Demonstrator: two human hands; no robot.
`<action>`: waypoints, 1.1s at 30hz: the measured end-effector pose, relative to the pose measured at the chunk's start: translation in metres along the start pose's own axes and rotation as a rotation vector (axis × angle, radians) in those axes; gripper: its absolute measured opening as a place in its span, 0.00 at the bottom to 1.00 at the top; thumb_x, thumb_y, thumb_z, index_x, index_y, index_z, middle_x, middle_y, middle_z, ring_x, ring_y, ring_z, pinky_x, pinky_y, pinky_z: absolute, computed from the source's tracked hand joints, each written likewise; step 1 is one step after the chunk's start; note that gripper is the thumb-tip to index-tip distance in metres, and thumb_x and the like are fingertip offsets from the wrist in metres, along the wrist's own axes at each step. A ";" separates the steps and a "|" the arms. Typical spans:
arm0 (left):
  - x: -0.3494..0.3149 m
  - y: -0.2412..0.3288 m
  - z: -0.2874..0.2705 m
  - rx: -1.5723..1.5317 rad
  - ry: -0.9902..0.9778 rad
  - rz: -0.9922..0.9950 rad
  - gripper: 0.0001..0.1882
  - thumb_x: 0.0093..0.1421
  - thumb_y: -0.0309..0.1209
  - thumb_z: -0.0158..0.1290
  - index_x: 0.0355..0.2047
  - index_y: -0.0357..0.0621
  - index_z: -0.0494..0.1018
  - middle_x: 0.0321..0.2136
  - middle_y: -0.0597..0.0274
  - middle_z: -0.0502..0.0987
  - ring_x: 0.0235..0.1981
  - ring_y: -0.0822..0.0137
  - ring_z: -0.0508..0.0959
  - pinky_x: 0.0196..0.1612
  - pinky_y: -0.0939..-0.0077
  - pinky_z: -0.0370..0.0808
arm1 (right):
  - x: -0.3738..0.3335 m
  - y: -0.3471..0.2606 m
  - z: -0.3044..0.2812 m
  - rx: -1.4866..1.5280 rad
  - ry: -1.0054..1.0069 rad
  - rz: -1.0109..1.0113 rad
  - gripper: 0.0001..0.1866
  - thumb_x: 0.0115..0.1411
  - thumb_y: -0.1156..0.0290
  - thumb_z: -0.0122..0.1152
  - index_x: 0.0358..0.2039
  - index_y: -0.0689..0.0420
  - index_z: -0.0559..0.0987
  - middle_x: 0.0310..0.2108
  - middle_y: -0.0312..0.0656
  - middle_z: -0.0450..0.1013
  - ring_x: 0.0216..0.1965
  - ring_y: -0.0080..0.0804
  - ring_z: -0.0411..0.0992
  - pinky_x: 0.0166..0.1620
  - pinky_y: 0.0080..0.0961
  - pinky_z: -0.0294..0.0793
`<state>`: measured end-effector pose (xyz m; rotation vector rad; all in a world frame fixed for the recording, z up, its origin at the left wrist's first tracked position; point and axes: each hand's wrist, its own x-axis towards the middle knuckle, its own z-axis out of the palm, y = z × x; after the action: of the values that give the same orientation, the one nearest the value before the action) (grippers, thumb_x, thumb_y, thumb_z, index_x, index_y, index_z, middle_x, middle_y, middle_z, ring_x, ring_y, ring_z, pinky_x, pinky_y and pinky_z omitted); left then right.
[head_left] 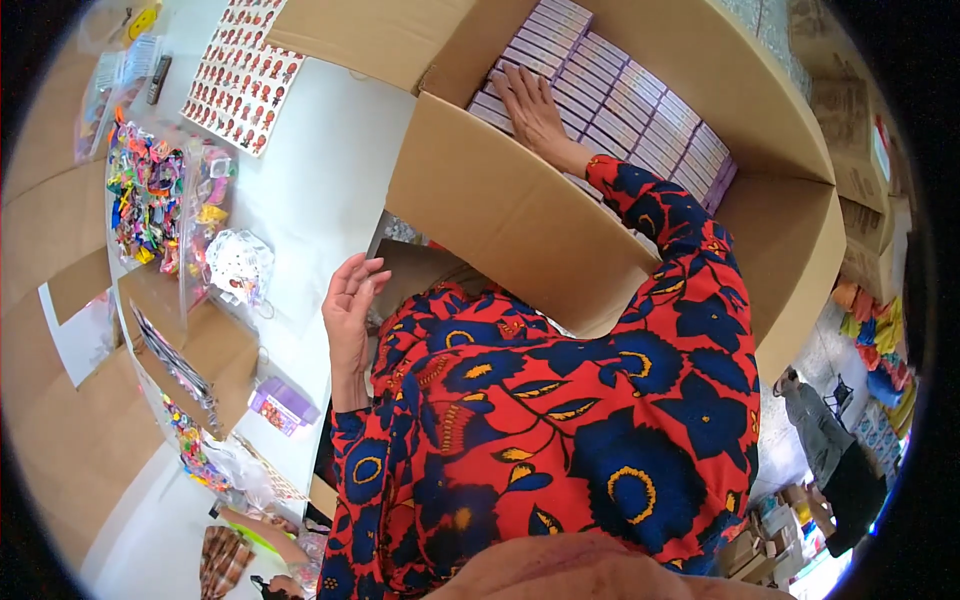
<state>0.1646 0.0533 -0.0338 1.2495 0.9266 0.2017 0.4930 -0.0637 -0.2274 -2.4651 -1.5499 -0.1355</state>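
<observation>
My right hand (pixel 537 118) reaches into a large open cardboard carton (pixel 505 205) and lies flat, fingers spread, on top of the packed goods. Beneath it are rows of small purple and white boxes (pixel 650 108), stacked tightly side by side. My left hand (pixel 352 300) hovers by the edge of the white table (pixel 310 200), palm turned inward. Its fingers are loosely bent and apart, with nothing in them. Both sleeves are red with dark blue flowers.
On the table are a sheet of small red figure stickers (pixel 243 70), a bag of colourful small items (pixel 150 200), a clear plastic bag (pixel 240 265) and a purple box (pixel 283 405). Another person's arm (pixel 265 535) shows at lower left; a person in grey (pixel 815 430) is at right.
</observation>
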 end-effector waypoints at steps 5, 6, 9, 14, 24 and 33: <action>0.000 -0.004 -0.002 -0.010 0.022 -0.029 0.21 0.62 0.29 0.49 0.54 0.36 0.61 0.47 0.52 0.71 0.45 0.63 0.75 0.50 0.72 0.71 | -0.014 0.002 -0.004 0.149 -0.026 0.010 0.38 0.53 0.61 0.56 0.61 0.56 0.54 0.63 0.50 0.47 0.64 0.52 0.45 0.62 0.51 0.45; 0.000 -0.004 -0.002 -0.004 0.017 -0.033 0.21 0.62 0.29 0.49 0.54 0.36 0.61 0.47 0.52 0.71 0.45 0.63 0.75 0.50 0.72 0.71 | -0.012 0.003 -0.003 0.159 0.007 0.035 0.38 0.52 0.63 0.57 0.61 0.54 0.54 0.63 0.48 0.47 0.64 0.52 0.45 0.62 0.51 0.45; -0.001 -0.005 -0.003 -0.004 0.012 -0.060 0.21 0.62 0.30 0.48 0.54 0.36 0.61 0.47 0.52 0.71 0.45 0.63 0.75 0.51 0.71 0.71 | -0.008 0.004 0.000 0.136 0.041 0.071 0.37 0.52 0.64 0.58 0.61 0.53 0.55 0.63 0.47 0.48 0.64 0.51 0.45 0.62 0.52 0.46; -0.004 -0.009 -0.004 -0.063 0.027 -0.072 0.21 0.62 0.30 0.48 0.53 0.36 0.61 0.47 0.51 0.71 0.44 0.62 0.75 0.50 0.71 0.72 | -0.003 0.003 0.000 0.085 0.018 0.057 0.39 0.52 0.60 0.58 0.62 0.50 0.54 0.63 0.47 0.47 0.64 0.51 0.44 0.62 0.52 0.45; -0.008 -0.015 0.000 -0.125 0.026 -0.103 0.19 0.62 0.30 0.48 0.52 0.37 0.62 0.45 0.52 0.72 0.43 0.63 0.75 0.49 0.71 0.72 | -0.008 0.003 -0.008 0.098 -0.039 0.000 0.45 0.48 0.53 0.62 0.63 0.52 0.52 0.63 0.51 0.46 0.63 0.52 0.46 0.62 0.51 0.46; -0.013 -0.017 -0.002 -0.095 0.034 -0.126 0.19 0.62 0.30 0.48 0.52 0.37 0.62 0.45 0.52 0.72 0.43 0.64 0.75 0.48 0.73 0.72 | -0.006 0.006 -0.001 0.112 0.023 -0.019 0.47 0.45 0.55 0.65 0.63 0.51 0.52 0.64 0.48 0.46 0.64 0.48 0.46 0.62 0.48 0.48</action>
<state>0.1485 0.0410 -0.0425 1.0991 1.0106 0.1653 0.4956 -0.0722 -0.2281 -2.3555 -1.5281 -0.0777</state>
